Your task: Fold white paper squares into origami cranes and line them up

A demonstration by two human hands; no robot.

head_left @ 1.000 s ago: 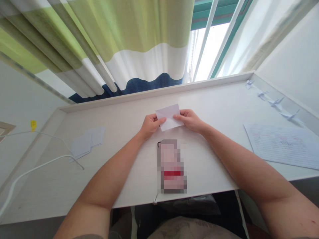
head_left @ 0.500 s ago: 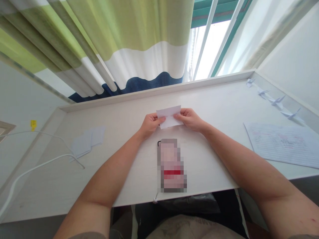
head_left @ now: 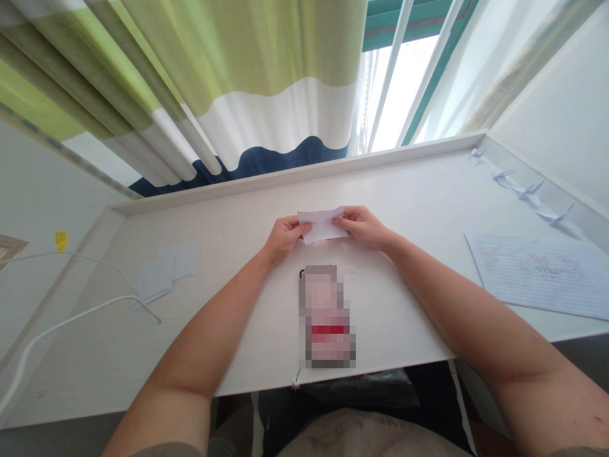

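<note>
A small white sheet of paper is held up above the desk between my two hands. My left hand is closed on its left edge, thumb on the near face and fingers behind. On the right edge my right hand pinches it in the same way. The paper bends across its middle, its top edge tilting a little. Just below it, a pixelated phone-shaped object with a red band lies on the desk.
White desk with a raised back edge. Loose white paper pieces lie left, near a white cable. At right are several folded paper figures and a written lined sheet. A curtain hangs behind.
The paper's top edge has tipped and bent slightly, so its visible face looks shorter. Both hands keep their hold in nearly the same place.
</note>
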